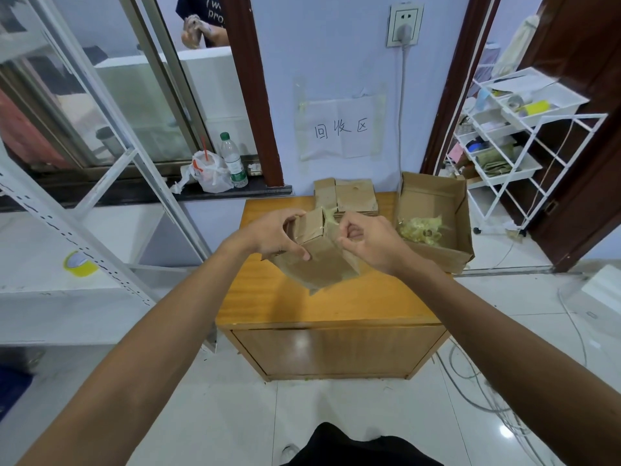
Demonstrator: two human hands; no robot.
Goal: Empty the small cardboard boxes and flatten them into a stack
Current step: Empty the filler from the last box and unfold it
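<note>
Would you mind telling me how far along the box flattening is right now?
Done: flattened boxes are stacked at the back of the wooden cabinet, and tape scraps lie in the open carton. In hand: the left hand grips one small box, not yet flat, while the right hand pinches tape at its top. Left: flattening that box and stacking it; no other unflattened box shows.

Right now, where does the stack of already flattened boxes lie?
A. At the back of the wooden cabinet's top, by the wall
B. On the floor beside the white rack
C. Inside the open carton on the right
A: the flattened boxes lie at the rear of the wooden cabinet top against the wall, behind the small box gripped by the left hand and right hand.
</note>
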